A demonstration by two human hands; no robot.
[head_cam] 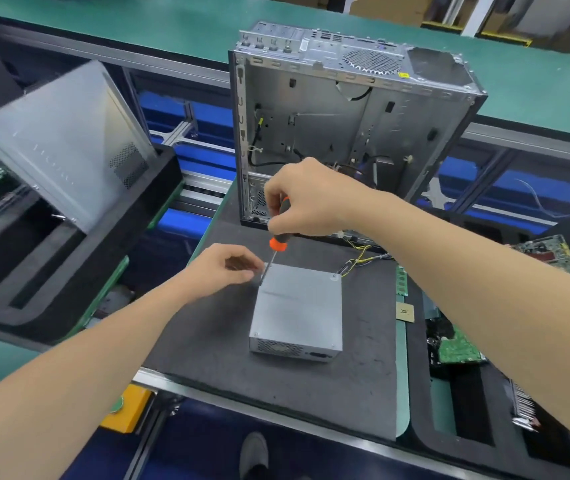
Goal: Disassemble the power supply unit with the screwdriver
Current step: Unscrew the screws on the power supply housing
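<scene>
One power supply unit [299, 306] lies mid-mat [204, 344] on the bench [228, 398], with bare mat along its left, near and right edges. One open computer case [345, 133] stands apart beyond its far edge. The right hand [306, 199] has its fingers wrapped round the one screwdriver [278, 242], whose tip is at the unit's far left corner. The left hand [224, 265] curls its fingers beside that corner; I cannot tell whether they pinch anything.

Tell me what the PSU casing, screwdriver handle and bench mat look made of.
PSU casing: sheet metal, likely steel, with a dull grey matte finish; folded edges and a punched vent grille.
Screwdriver handle: moulded plastic or rubber, orange and black, with a slight sheen.
Bench mat: dark grey and matte, looks like foam or rubber; scuffed, no glare.
</scene>
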